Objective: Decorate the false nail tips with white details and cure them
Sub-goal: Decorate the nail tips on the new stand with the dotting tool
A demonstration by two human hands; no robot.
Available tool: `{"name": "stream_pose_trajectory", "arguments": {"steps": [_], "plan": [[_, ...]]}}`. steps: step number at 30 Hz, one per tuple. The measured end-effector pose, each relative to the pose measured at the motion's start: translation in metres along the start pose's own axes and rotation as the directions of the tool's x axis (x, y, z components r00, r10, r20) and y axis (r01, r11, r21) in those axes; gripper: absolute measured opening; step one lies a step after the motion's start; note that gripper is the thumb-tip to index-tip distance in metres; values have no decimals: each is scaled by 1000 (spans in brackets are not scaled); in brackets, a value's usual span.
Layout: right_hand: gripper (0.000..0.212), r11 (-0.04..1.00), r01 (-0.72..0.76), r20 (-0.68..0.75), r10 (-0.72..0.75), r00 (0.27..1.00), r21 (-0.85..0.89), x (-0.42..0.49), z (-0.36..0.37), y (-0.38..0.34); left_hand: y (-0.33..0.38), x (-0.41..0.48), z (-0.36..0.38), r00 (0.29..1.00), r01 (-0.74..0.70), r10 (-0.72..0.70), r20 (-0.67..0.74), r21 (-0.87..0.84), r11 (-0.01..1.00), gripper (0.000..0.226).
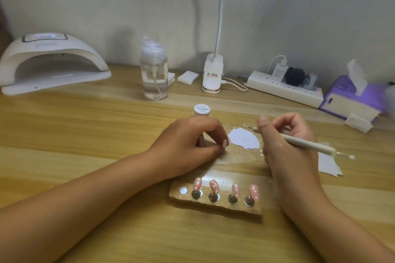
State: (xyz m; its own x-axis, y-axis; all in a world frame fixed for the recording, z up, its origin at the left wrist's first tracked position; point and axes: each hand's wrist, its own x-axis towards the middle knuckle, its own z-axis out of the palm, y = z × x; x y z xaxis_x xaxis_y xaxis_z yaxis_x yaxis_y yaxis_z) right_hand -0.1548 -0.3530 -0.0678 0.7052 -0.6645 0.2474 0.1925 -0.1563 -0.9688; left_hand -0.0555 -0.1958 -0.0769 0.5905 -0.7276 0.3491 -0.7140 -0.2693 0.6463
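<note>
Nearest, a wooden holder (215, 207) lies on the table (85, 126) between the 2 forearms. It carries 4 pink false nail tips (214, 186) on metal pegs, each dotted with white. Its 5th spot, at the left end, shows only a white disc (183, 190).

Just beyond, the left hand (192, 145) rests on the table with its fingers curled under; whether they grasp anything I cannot tell. The right hand (286, 141) grips a pale dotting pen (307, 144), with its working end by the far edge of a white gel patch (243, 139). That patch is spread on a clear sheet (233, 157) between the hands.

A small jar (202, 110) labelled "Painted" stands just behind the left hand. Along the wall sit a white nail lamp (51, 62) at the far left, a clear pump bottle (154, 74), a power strip (284, 89) and a purple tissue box (352, 100).
</note>
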Motion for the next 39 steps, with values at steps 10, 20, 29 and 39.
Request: {"name": "stream_pose_trajectory", "arguments": {"steps": [10,20,29,39], "plan": [[26,913,54,87,-20,996,-404,17,-11,6,1,0,0,1000,24,-24,5,-22,999,15],[20,900,-6,85,48,995,-436,15,-11,4,1,0,0,999,37,-36,15,-27,999,16],[15,957,211,47,-206,977,-201,6,-8,-6,-1,0,0,1000,-13,13,0,6,1000,16],[25,990,-143,185,140,973,0,-7,3,-7,-1,1,-1,999,-45,45,-7,13,999,15]]}}
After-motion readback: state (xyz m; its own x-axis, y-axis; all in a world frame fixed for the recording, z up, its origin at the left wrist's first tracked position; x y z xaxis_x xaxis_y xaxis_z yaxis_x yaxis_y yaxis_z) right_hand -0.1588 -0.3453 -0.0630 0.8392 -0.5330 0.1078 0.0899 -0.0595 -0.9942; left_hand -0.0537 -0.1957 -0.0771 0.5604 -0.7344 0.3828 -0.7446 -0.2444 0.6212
